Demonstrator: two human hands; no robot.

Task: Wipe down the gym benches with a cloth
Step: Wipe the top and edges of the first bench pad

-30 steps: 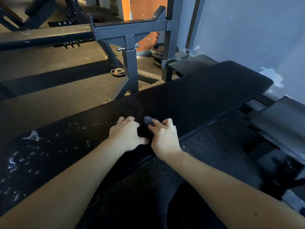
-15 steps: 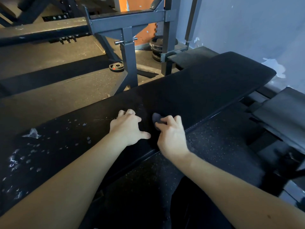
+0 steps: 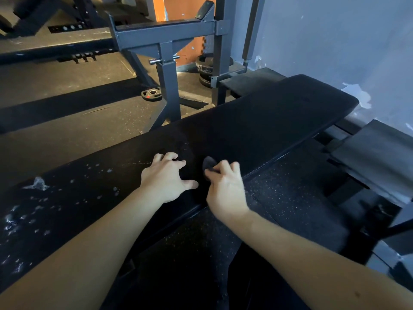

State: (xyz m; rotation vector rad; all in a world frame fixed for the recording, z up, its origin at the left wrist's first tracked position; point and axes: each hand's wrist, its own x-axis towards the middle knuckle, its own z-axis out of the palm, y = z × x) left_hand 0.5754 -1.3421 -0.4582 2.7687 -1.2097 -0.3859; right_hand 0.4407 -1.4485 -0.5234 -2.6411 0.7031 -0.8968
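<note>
My right hand point(image 3: 225, 189) pinches a small dark-grey cloth point(image 3: 209, 164) on the long black padded bench point(image 3: 257, 121); my left hand point(image 3: 166, 177), spread and empty, braces beside it. I'd press the cloth flatter.

On your right: blue-grey wall point(image 3: 335, 41), paint flaked in white patches point(image 3: 357, 95). Ahead of you: grey steel rack point(image 3: 167, 41), orange wall point(image 3: 178, 7) behind it. Dark speckled rubber floor point(image 3: 67, 97); small weight plate point(image 3: 152, 93) flat beside rack post, stack of plates point(image 3: 204, 66) by far upright. Light dim.

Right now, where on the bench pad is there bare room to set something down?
Free: bench pad from the right hand to its end by the wall. Crowded: mid-pad, left hand beside the cloth; white flecks further left.
</note>
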